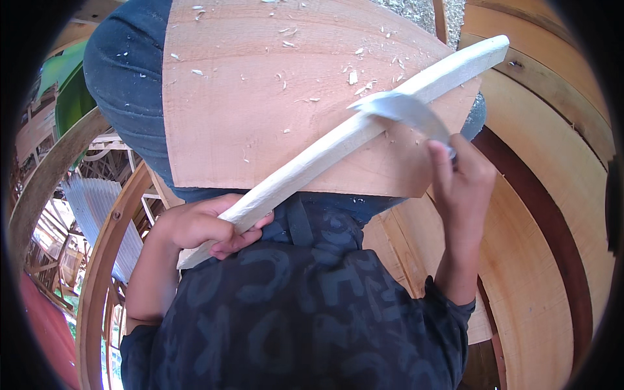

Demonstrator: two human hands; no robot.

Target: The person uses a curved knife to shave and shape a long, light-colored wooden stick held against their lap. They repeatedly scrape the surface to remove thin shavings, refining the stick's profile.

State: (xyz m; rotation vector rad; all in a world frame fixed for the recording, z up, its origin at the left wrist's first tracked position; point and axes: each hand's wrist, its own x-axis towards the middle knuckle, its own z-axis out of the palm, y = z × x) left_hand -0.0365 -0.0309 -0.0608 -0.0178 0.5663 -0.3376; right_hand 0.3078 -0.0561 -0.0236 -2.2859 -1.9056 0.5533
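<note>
A long pale wooden strip (312, 155) slants from my waist up to the far right, across a flat reddish-brown board (234, 123) on my lap. My left hand (214, 226) is closed round the strip's near end, close to my body. In my right hand (463, 166) is a curved knife (406, 109), its fingers wrapped round a handle that is mostly hidden. The blade lies across the strip's far half and appears to touch it, slightly blurred. Small wood shavings (353, 77) are scattered over the board.
Wide wooden planks (533, 260) stand along the right side. A wooden post (107, 260), a corrugated sheet (107, 214) and a green object (71, 97) are on the left. More shavings (413, 16) cover the ground beyond the board.
</note>
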